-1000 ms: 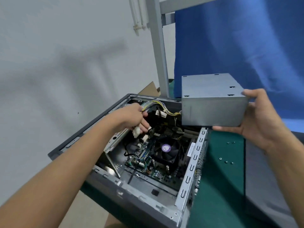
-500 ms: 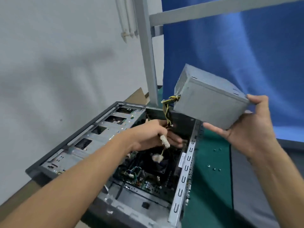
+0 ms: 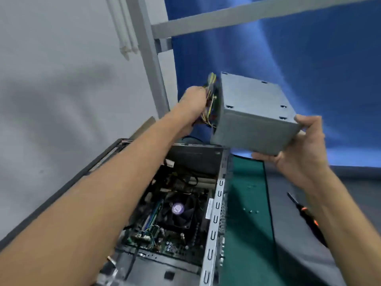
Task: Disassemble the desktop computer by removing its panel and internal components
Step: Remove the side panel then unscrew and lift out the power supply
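Around the work place: wall, frame, cloth and mat.
A blue cloth backdrop hangs behind a grey metal upright post and its crossbar. Two white tubes run down the pale grey wall. Small screws lie on the dark green mat; a black-and-orange tool lies beside the mat.

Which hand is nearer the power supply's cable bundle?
Left. The left hand grips the cable bundle; the right hand holds the power supply at its opposite end.

Power supply matt grey metal; mat green, probably rubber.
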